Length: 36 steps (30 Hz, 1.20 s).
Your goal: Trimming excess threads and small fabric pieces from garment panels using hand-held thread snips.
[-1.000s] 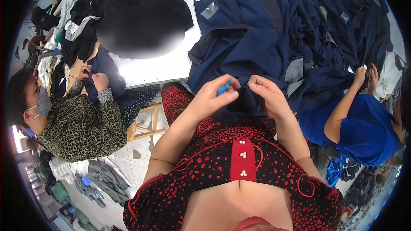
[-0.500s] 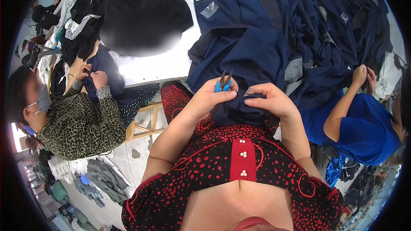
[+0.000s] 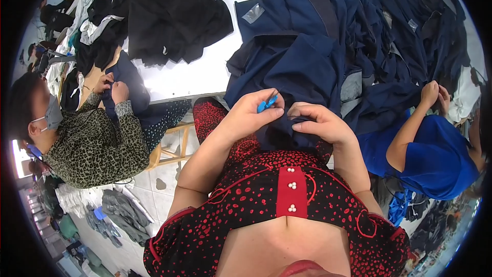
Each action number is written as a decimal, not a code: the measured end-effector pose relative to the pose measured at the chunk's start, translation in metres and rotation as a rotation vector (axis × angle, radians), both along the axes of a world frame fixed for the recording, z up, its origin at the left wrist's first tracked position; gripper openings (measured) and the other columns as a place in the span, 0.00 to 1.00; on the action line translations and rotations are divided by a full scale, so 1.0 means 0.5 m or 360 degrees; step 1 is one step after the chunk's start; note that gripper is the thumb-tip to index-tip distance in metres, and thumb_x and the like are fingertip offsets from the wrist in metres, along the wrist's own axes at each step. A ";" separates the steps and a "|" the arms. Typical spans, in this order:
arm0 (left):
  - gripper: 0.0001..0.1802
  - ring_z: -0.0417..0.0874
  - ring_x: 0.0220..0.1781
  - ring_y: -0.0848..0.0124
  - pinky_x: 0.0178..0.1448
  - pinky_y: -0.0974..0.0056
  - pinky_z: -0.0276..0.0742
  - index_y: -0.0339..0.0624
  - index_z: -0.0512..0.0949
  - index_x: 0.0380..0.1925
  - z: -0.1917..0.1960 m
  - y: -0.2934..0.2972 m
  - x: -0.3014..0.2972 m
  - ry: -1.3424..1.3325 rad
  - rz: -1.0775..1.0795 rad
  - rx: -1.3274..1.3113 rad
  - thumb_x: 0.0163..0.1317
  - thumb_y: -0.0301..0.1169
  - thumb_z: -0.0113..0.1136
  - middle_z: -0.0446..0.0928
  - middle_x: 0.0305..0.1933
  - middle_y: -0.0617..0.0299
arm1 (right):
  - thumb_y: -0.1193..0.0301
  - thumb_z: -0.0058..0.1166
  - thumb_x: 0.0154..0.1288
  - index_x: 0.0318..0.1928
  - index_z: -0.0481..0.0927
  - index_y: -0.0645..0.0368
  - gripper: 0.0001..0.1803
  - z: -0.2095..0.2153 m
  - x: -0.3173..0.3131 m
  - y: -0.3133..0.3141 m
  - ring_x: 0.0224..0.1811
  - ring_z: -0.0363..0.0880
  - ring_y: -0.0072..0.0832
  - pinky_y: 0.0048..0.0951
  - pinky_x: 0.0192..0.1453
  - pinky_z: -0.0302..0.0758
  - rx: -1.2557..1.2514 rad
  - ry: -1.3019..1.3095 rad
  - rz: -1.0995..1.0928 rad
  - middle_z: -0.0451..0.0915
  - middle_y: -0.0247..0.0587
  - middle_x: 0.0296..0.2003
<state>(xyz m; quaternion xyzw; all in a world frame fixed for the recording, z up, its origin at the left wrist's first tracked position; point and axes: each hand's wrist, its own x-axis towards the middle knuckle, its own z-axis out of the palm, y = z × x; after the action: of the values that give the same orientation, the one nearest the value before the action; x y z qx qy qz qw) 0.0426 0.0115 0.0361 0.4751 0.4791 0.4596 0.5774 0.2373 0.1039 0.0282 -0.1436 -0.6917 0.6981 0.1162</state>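
Observation:
My left hand [image 3: 256, 114] is closed, with small thread snips [image 3: 267, 103] in it. Their bright blue handles show above my fingers, and the dark blades point away to the upper right. Just to the right, my right hand [image 3: 324, 124] pinches a fold of a navy blue garment [image 3: 294, 64] between thumb and fingers. The left thumb and fingertips also rest against this cloth. From my lap the garment runs up over the table edge. The exact spot between both sets of fingertips is dark and partly hidden.
A stack of black garments [image 3: 177, 18] lies on the white table [image 3: 179, 79]. More navy garments [image 3: 379, 25] are heaped at the right. On the left a person in a leopard-print top [image 3: 97, 146] handles cloth; on the right sits a person in blue [image 3: 433, 149].
The snips have tipped to the right in my left hand, and their blades look closer together. My right hand has shifted slightly left and turned a little on the cloth.

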 end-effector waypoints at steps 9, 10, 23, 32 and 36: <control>0.08 0.69 0.36 0.78 0.43 0.72 0.66 0.38 0.72 0.34 -0.006 0.018 -0.010 0.0390 0.0109 0.0192 0.57 0.28 0.58 0.70 0.32 0.66 | 0.73 0.56 0.61 0.33 0.75 0.64 0.06 0.023 -0.001 -0.020 0.34 0.67 0.12 0.17 0.40 0.66 -0.0380 -0.0166 -0.0121 0.73 0.26 0.29; 0.11 0.71 0.38 0.75 0.45 0.70 0.68 0.37 0.71 0.37 -0.012 0.024 -0.010 0.0624 0.0291 0.0283 0.57 0.29 0.58 0.71 0.34 0.63 | 0.74 0.56 0.61 0.33 0.75 0.63 0.05 0.023 -0.002 -0.023 0.34 0.67 0.12 0.16 0.41 0.66 -0.0520 -0.0123 -0.0254 0.73 0.25 0.30; 0.22 0.79 0.35 0.59 0.41 0.63 0.74 0.40 0.66 0.50 0.042 -0.027 0.043 0.0833 0.0232 0.0498 0.56 0.30 0.59 0.74 0.36 0.52 | 0.76 0.54 0.62 0.39 0.77 0.64 0.06 -0.014 -0.020 -0.026 0.44 0.72 0.17 0.19 0.54 0.67 -0.0649 0.0314 -0.1010 0.77 0.33 0.42; 0.20 0.80 0.31 0.49 0.33 0.55 0.75 0.38 0.67 0.43 0.039 -0.009 0.036 0.0904 0.0374 0.0460 0.54 0.33 0.62 0.77 0.31 0.47 | 0.78 0.49 0.62 0.35 0.75 0.64 0.03 -0.011 -0.014 -0.018 0.41 0.72 0.17 0.19 0.50 0.67 -0.0471 0.0263 -0.0969 0.77 0.34 0.39; 0.17 0.81 0.29 0.63 0.35 0.66 0.73 0.40 0.71 0.40 -0.010 0.007 0.043 0.1023 0.0290 0.0414 0.53 0.33 0.62 0.76 0.27 0.56 | 0.79 0.47 0.61 0.34 0.74 0.64 0.03 -0.006 -0.014 -0.018 0.40 0.71 0.17 0.20 0.51 0.66 -0.0468 0.0300 -0.0907 0.77 0.34 0.39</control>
<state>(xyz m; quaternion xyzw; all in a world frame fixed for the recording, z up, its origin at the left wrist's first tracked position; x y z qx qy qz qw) 0.0643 0.0148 0.0310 0.6203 0.6141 0.3935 0.2885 0.2303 0.0951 0.0253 -0.2813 -0.5018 0.7402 0.3482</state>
